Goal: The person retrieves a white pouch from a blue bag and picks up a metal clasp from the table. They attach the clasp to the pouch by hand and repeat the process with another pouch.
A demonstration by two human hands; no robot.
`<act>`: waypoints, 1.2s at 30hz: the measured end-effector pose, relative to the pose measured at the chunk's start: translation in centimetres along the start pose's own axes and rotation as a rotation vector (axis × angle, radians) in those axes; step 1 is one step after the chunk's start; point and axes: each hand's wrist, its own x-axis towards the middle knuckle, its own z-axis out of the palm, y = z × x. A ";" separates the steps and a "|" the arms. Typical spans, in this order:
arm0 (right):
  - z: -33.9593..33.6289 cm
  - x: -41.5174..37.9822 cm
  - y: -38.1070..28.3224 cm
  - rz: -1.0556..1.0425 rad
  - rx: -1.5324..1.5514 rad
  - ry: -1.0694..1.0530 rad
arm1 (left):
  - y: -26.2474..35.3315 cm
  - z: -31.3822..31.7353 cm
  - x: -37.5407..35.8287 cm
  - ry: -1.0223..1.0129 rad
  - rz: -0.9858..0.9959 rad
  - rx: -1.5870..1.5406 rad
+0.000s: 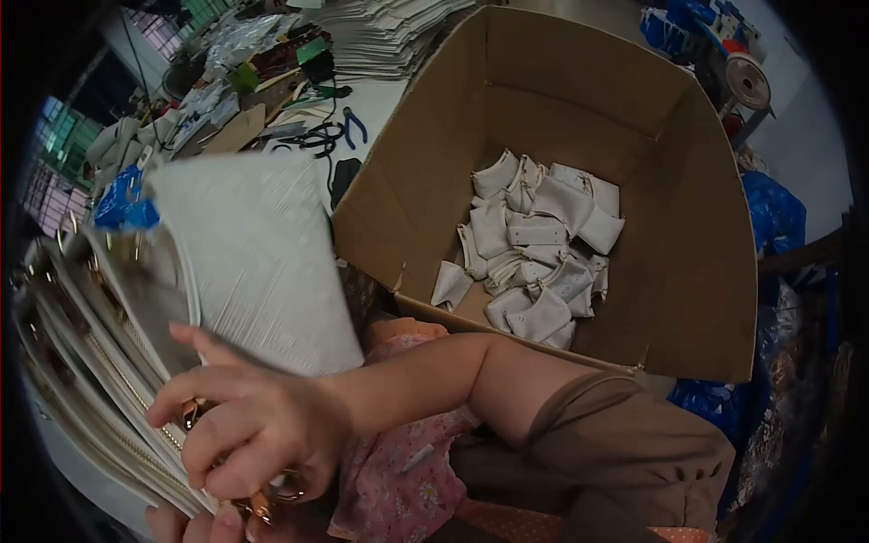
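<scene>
My right hand point(262, 430) reaches across to the left, its fingers curled around shiny gold-coloured metal hardware point(262, 505); one finger sticks out. At the bottom edge only the curled fingers of my left hand point(204, 528) show, close below that hardware; what they grip is hidden. Beside both hands stands a row of white bags point(100, 362), packed upright, with gold zippers and metal fittings along their edges. Behind my right hand a white textured bag panel point(258, 253) leans, slightly blurred at its top.
An open cardboard box point(561, 100) stands to the right, with several small white pouches point(543, 235) at its bottom. The table beyond carries blue-handled pliers point(353, 128), scissors point(317, 138), scraps and a stack of white sheets point(389, 36). Blue plastic bags point(774, 208) lie right of the box.
</scene>
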 end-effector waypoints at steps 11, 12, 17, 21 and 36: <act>-14.7 -2.6 -10.7 -0.131 -1.697 0.175 | 5.8 10.2 7.5 0.141 0.336 -0.756; -15.1 -3.7 -11.3 -0.094 -1.914 0.186 | 5.8 10.0 7.3 -0.214 0.266 -0.727; -19.3 -16.0 -9.1 0.760 -1.284 0.037 | 3.7 10.3 2.5 -0.430 -0.093 -0.798; -15.4 -18.7 -7.5 0.898 -0.938 -0.189 | 3.4 4.2 2.7 0.178 -0.429 -1.002; -6.8 -22.7 -4.2 1.193 -0.228 -0.809 | -2.3 -4.8 -4.3 0.286 -0.454 -0.746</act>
